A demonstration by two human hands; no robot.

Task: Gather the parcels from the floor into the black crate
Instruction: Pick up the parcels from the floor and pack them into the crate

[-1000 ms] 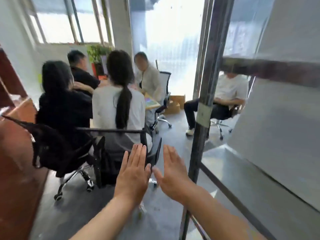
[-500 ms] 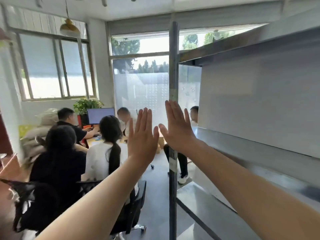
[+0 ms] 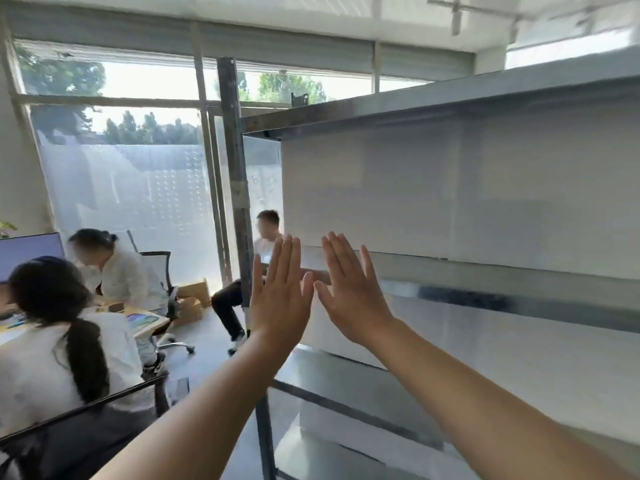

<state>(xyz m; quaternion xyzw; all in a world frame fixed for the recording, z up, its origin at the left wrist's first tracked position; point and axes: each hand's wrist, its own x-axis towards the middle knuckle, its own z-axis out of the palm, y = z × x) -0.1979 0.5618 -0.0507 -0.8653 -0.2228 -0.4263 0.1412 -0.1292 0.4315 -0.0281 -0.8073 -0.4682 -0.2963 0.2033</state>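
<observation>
My left hand (image 3: 278, 292) and my right hand (image 3: 349, 292) are raised side by side in front of me, backs toward the camera, fingers straight and spread upward. The thumbs nearly meet in the middle. Neither hand holds anything. No parcels and no black crate appear in this view.
A metal shelving unit (image 3: 450, 271) with a dark upright post (image 3: 239, 202) fills the right side. Several people sit at a desk (image 3: 145, 320) on the left, one on an office chair (image 3: 69, 431) close to me. Cardboard boxes (image 3: 194, 299) lie on the floor by the window.
The view has swung upward and rightward from the floor to the shelves and windows. Both hands stay raised, flat and side by side.
</observation>
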